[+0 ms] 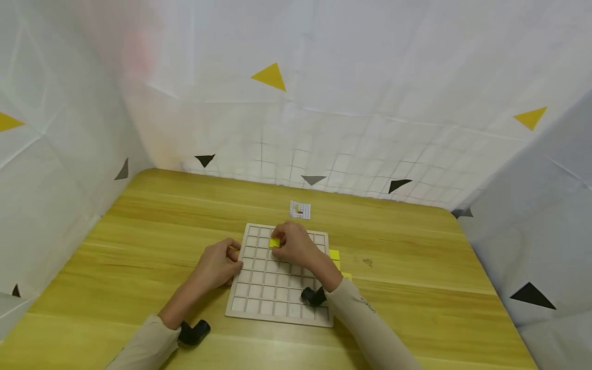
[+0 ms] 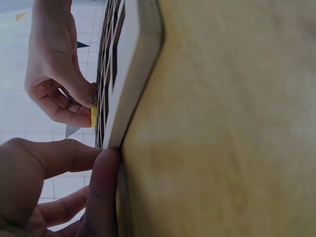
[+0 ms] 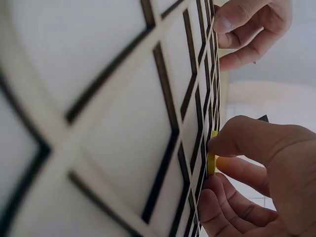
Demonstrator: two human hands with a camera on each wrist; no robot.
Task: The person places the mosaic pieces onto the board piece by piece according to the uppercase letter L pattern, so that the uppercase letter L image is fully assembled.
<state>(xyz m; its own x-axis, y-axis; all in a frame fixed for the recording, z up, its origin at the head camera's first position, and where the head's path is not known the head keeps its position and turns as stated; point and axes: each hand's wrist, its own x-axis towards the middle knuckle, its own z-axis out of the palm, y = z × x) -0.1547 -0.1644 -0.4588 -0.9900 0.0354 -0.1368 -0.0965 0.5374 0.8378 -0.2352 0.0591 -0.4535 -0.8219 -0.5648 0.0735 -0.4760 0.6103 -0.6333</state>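
Note:
A pale wooden grid board (image 1: 265, 307) lies on the table, ruled into square cells by raised strips. My left hand (image 1: 216, 265) holds its left edge, and in the left wrist view the thumb and a finger meet at the board's rim (image 2: 129, 94). Over the board's upper part, my right hand (image 1: 297, 246) pinches a small yellow square tile (image 1: 275, 242). Seen from the right wrist, this thin tile (image 3: 212, 159) stands between thumb and fingers, right at the grid's surface. The right hand's fingers hide part of the upper cells.
More yellow tiles (image 1: 334, 255) lie at the board's right side, partly behind the right forearm. A small printed card (image 1: 300, 210) with a coloured grid pattern lies beyond the board. White sheeting (image 1: 351, 128) with yellow, black and grey triangles surrounds the wooden table (image 1: 407, 308).

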